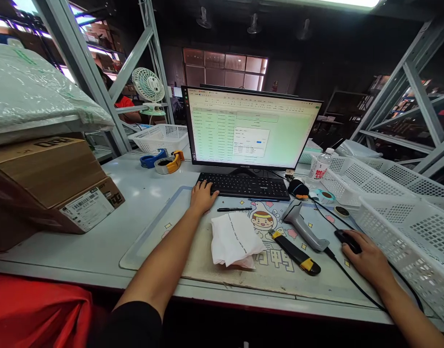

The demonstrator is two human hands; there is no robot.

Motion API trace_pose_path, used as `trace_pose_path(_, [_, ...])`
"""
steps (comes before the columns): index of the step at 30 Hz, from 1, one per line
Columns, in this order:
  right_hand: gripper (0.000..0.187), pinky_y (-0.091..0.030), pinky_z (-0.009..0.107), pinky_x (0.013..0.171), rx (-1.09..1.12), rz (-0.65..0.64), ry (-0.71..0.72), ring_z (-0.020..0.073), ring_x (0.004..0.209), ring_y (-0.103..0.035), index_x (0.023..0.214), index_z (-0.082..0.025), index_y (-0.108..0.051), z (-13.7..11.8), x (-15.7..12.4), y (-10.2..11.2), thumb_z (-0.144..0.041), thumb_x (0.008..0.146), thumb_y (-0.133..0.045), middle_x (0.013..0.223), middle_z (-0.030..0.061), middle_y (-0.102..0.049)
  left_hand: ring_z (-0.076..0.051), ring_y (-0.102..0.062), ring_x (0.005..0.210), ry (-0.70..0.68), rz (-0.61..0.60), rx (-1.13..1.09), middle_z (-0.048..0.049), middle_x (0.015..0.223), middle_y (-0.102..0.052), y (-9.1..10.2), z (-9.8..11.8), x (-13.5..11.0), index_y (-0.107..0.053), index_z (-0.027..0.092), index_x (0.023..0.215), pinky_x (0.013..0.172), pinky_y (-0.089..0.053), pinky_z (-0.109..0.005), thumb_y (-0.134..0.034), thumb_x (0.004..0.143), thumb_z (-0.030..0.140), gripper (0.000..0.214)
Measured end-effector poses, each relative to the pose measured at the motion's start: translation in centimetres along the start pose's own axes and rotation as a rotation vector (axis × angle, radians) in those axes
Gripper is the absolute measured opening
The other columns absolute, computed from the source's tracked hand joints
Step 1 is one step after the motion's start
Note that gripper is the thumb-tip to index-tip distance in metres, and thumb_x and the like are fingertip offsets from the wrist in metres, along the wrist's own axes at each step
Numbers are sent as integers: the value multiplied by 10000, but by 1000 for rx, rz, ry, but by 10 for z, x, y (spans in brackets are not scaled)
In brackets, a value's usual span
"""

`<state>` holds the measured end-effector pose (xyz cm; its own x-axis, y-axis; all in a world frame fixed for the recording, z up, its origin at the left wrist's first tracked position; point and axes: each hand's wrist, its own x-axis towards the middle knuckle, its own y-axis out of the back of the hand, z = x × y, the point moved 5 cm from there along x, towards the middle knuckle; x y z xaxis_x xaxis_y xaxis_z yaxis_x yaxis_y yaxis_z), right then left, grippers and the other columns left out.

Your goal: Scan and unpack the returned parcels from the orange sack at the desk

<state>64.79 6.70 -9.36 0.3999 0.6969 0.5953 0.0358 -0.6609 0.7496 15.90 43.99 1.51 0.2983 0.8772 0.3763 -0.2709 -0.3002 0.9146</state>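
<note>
The keyboard lies on the bench, directly under the monitor. The left hand rests on the left end of the keyboard, its fingers slightly spread and lying flat on the keys. To the right of the keyboard and nearer to the person, the right hand covers the black mouse, its fingers curved loosely around it. Just in front of the keyboard lie a pen and a white packet. A grey scanner lies at the front right of the keyboard.
</note>
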Motion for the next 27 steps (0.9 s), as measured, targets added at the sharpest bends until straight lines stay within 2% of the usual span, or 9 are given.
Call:
trace_pose_path(6, [508,-546,518,1092,-10,-6,-3,339,1249,-685,1342,-246,-675,-1,0,0,-520,951,-501,1396,93,-690,-397,-338,1593,-10,4,-2,-156,1706,-417,-1,0,0,-533,149,1578,1307,-301,-539,-465,1061,520,640])
trace_pose_path(11, [533,-590,533,1013,-38,-31,-71,356,1270,-678,1351,-260,-688,0,1,1,-538,933,-510,1425,86,-683,-398,-346,1589,-13,13,1,-153,1699,-430,-1,-1,1,-538,158,1573,1297,-318,-542,-455,1060,530,640])
trace_pose_path(18, [521,-591,546,1012,-44,-28,-93,361,1270,-672,1357,-270,-688,-1,1,2,-513,930,-516,1428,83,-681,-396,-340,1589,-11,5,-1,-149,1704,-421,-2,-2,1,-531,156,1579,1304,-300,-530,-455,1059,527,643])
trace_pose_path(27, [492,-552,524,1083,-31,-7,-64,336,1254,-676,1345,-265,-693,1,1,1,-498,944,-528,1411,88,-682,-395,-340,1589,-15,9,-6,-157,1703,-421,-4,-3,2,-529,163,1573,1300,-300,-550,-446,1052,534,645])
